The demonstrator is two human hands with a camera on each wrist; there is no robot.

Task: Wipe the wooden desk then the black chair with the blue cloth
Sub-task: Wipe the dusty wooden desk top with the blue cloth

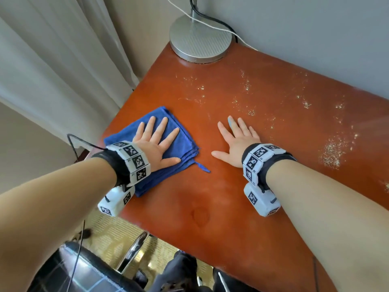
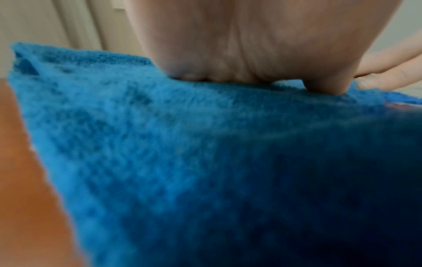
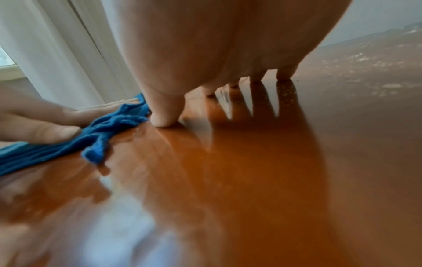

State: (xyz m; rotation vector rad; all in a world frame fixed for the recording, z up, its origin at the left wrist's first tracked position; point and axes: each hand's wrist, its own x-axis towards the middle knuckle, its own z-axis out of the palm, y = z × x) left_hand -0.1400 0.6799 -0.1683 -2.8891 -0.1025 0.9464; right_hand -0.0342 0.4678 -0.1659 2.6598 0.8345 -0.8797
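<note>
A folded blue cloth [image 1: 179, 148] lies near the left edge of the reddish wooden desk [image 1: 231, 197]. My left hand [image 1: 156, 142] presses flat on it with straight, spread fingers; the left wrist view shows the palm [image 2: 228, 54] down on the cloth [image 2: 205, 162]. My right hand [image 1: 237, 140] rests flat on the bare desk to the right of the cloth, fingers spread. In the right wrist view its fingertips [image 3: 163, 121] touch the wood [image 3: 251, 171] beside the cloth [image 3: 109, 130]. The black chair [image 1: 84, 270] shows at the bottom left, below the desk's front edge.
A round metal lamp base [image 1: 200, 42] with cables stands at the desk's far left corner. Pale crumbs or dust [image 1: 330, 150] speckle the far and right parts of the desk. White curtains [image 1: 52, 70] hang to the left. A wall runs behind the desk.
</note>
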